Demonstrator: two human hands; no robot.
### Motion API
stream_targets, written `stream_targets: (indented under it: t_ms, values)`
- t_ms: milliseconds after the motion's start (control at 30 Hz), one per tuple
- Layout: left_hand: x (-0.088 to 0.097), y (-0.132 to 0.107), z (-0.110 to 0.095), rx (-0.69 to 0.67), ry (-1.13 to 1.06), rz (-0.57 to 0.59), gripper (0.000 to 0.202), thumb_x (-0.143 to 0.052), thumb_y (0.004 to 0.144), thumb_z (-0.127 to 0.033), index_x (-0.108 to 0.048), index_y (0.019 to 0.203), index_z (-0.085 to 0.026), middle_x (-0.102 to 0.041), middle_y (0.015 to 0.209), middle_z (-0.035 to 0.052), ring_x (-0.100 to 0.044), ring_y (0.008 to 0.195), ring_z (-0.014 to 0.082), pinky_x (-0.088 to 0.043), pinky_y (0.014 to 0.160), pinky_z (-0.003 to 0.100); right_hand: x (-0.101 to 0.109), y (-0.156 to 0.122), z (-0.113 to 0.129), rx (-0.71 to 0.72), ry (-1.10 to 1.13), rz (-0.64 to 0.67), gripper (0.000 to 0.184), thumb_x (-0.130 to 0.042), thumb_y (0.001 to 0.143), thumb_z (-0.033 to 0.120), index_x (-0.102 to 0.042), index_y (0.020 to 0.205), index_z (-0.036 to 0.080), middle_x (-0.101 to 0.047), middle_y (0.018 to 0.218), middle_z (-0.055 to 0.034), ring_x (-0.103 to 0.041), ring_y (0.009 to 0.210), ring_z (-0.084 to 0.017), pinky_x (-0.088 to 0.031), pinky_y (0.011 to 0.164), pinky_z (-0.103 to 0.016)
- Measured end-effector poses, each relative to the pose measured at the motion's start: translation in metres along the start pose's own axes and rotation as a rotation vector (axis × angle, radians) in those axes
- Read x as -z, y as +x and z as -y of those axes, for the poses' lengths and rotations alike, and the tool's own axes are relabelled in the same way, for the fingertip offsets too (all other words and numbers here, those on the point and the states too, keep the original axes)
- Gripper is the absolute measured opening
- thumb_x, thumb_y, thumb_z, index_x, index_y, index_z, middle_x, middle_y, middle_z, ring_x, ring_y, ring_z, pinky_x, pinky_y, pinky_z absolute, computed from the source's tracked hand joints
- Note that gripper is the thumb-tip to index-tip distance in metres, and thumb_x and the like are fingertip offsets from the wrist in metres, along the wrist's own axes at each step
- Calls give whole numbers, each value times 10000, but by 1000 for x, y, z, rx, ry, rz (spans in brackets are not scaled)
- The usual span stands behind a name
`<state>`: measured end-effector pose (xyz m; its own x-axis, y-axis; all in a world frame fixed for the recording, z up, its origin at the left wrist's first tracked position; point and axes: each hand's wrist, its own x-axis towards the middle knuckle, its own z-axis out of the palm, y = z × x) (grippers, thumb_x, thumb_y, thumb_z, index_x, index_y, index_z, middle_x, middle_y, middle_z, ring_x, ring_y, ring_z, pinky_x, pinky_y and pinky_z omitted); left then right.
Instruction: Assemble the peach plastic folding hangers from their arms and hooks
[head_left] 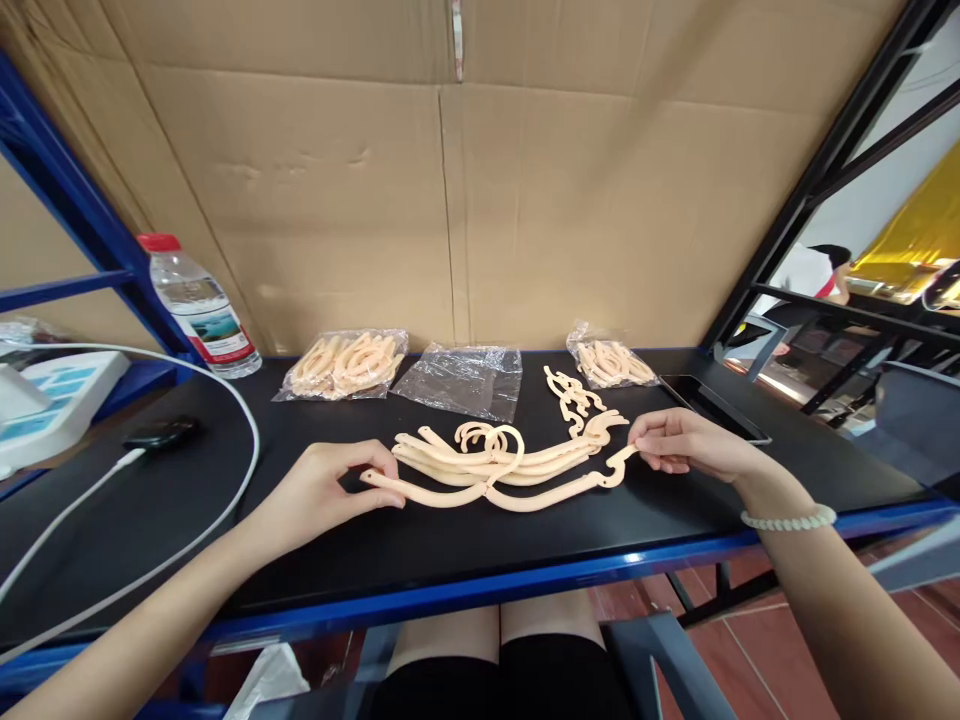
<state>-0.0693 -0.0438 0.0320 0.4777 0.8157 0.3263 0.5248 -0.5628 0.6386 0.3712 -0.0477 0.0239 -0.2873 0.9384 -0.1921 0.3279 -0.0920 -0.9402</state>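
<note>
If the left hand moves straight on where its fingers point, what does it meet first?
The left hand pinches the front cream curved plastic strip; beyond that, probably the pile of similar strips behind it.

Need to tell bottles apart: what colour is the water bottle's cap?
Red; the cap shows best in the head view.

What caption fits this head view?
Left hand and right hand pinch the ends of a cream hanger on a black table.
</note>
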Motion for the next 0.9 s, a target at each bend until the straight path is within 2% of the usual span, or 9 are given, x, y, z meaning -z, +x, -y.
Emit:
stream_targets:
  t_ms: [133,300,433,567,667,767,900]
  values:
    - [-8,-11,9,-94,238,96,217,-705,787,-390,-645,719,-193,-640,646,-21,-532,530,110,-390,522,197,-10,-2,-10,29,-169,-116,357,-733,703,487,-614,706,151,-568,574,3,-448,481,-89,-274,429,-213]
    - [-13,-16,6,-210,365,143,155,-622,866,-335,-615,797,-196,-675,911,31,-603,657,123,-423,606,203,-18,-3,-17,115,-381,-333,378,-691,708,538,-654,715,162,-474,511,47,-371,464,-93,-248,461,-245]
    - [-15,-20,4,-300,437,102,133,-623,871,-338,-634,840,-209,-693,1014,41,-665,704,134,-436,606,202,-21,-11,-22,153,-476,-437,335,-687,728,511,-664,722,177,-397,469,63,-338,448,-106,-247,461,-263]
    - [-18,-25,0,-388,481,7,114,-651,853,-324,-662,886,-214,-717,1024,48,-702,786,169,-470,659,212,-26,-22,-29,244,-578,-521,308,-661,783,495,-677,817,190,-518,578,16,-414,477,-131,-346,489,-285]
    - [-21,-30,-5,-447,486,23,79,-606,888,-253,-668,863,-212,-722,923,34,-689,777,161,-482,694,219,-33,-30,-36,342,-687,-532,287,-646,825,445,-676,971,199,-626,791,-40,-446,488,-128,-400,505,-297]
    - [-24,-33,-9,-465,464,60,97,-574,908,-210,-671,898,-214,-719,923,34,-675,804,159,-492,733,228,-40,-35,-41,388,-751,-475,232,-589,877,369,-672,1037,224,-655,956,-66,-457,498,-126,-433,539,-314]
    - [-26,-33,-13,-429,464,31,109,-579,901,-213,-688,902,-220,-728,922,39,-675,834,175,-504,766,251,-46,-38,-42,424,-769,-493,193,-543,910,334,-679,978,213,-667,966,-76,-468,513,-138,-444,559,-328]
